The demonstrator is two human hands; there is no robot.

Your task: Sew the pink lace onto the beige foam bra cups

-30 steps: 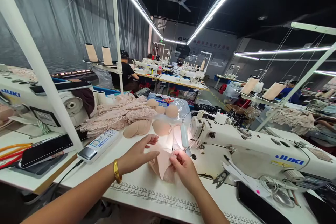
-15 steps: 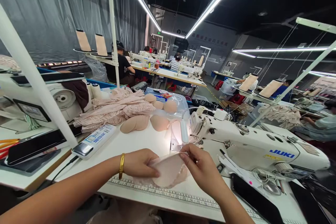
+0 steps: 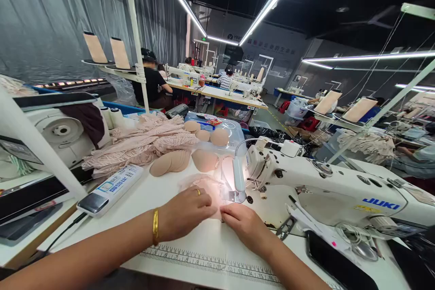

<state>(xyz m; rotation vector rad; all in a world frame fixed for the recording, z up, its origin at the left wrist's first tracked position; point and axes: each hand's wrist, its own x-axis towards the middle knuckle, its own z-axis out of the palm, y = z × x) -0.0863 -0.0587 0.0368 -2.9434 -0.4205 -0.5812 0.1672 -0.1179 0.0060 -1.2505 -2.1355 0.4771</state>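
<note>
My left hand point(image 3: 185, 212), with a gold bangle and ring, lies palm down on a pale pink fabric piece point(image 3: 207, 187) on the white sewing table point(image 3: 159, 199). Its fingers press the fabric flat, close to the needle area point(image 3: 238, 195) of the white JUKI sewing machine point(image 3: 326, 186). My right hand point(image 3: 243, 223) lies beside it with fingertips pressed on the fabric's near edge, just in front of the lit presser foot. Most of the fabric is hidden under both hands.
Beige bra cups point(image 3: 173, 161) and a heap of pink lace point(image 3: 142, 141) lie behind. A white remote-like box point(image 3: 110, 188) sits left, snips point(image 3: 285, 226) and a black phone point(image 3: 336, 265) right. A ruler strip point(image 3: 210, 265) edges the table. Other workers sit at machines farther back.
The fabric piece, held up between both hands before, has been laid down and pushed forward to the needle. Both hands now press it flat on the table.
</note>
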